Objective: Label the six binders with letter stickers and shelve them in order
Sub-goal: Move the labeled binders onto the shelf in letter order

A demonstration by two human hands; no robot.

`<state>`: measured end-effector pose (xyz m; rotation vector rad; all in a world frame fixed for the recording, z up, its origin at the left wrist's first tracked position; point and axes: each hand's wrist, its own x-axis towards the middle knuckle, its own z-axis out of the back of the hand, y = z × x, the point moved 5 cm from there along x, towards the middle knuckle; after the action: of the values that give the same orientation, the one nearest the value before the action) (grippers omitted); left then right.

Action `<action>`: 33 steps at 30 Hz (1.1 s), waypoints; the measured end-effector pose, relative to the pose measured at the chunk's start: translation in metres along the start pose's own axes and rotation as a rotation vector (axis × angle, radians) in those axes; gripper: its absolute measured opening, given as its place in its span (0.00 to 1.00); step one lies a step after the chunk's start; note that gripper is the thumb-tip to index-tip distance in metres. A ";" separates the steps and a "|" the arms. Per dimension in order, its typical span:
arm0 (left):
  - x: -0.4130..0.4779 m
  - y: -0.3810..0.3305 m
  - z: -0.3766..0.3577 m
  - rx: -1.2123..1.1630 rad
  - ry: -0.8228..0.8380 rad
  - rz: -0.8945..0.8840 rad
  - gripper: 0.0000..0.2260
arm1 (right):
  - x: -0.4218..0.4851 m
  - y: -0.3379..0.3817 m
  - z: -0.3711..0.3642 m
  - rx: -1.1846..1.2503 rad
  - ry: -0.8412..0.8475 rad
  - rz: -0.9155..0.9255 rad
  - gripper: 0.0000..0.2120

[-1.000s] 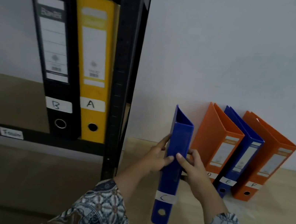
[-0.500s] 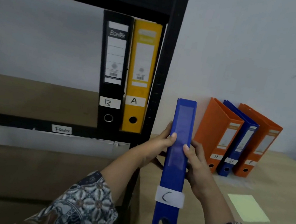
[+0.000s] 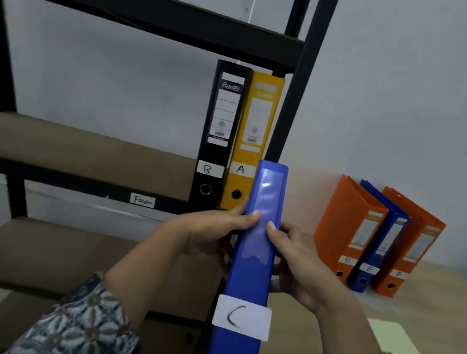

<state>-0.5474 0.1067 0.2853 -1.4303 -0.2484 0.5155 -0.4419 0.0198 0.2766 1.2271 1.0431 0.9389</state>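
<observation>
Thumbs [image 3: 254, 215] press on the front of the spine of blue binder C [image 3: 266, 188], one from each side. The other fingers are curled around its edges and are mostly hidden behind it. The left hand [image 3: 211, 234] grips the left edge and the right hand [image 3: 300, 267] grips the right edge, so the binder is in the air, upright, with the spine toward the camera. It is in front of the black rack post [image 3: 298, 95], just beside the open end of the shelf [image 3: 77, 149]. The white C sticker [image 3: 242, 317] sits low on the spine, above the finger hole. On the shelf stand two binders, touching each other: yellow binder A [image 3: 258, 119] against the post, and black binder B [image 3: 221, 132] on its left. The part of the shelf to the left of them shows nothing on it, and a small "Folder" label [image 3: 142, 200] is on its front edge. On the table [image 3: 450, 309] at the right, three binders lean together against the wall: orange binder D [image 3: 347, 225], blue binder E [image 3: 383, 243] and orange binder F [image 3: 417, 252]. Near them lies a yellow paper [image 3: 393, 340]. All six binders show a letter, so I judge the labelling done. Two are shelved, the third is on its way, and three are left.
</observation>
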 end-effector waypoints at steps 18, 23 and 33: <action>-0.183 -0.063 0.034 0.207 -0.231 -0.078 0.20 | -0.072 0.078 -0.124 -0.098 0.257 0.227 0.24; -0.206 -0.087 0.063 0.233 -0.276 -0.206 0.30 | -0.068 0.105 -0.152 -0.047 0.243 0.424 0.23; -0.183 -0.072 0.123 0.173 -0.270 -0.360 0.41 | -0.026 0.108 -0.188 0.038 0.204 0.619 0.20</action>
<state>-0.7489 0.1232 0.3989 -1.1137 -0.6486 0.4201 -0.6310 0.0577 0.3793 1.5470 0.8456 1.5497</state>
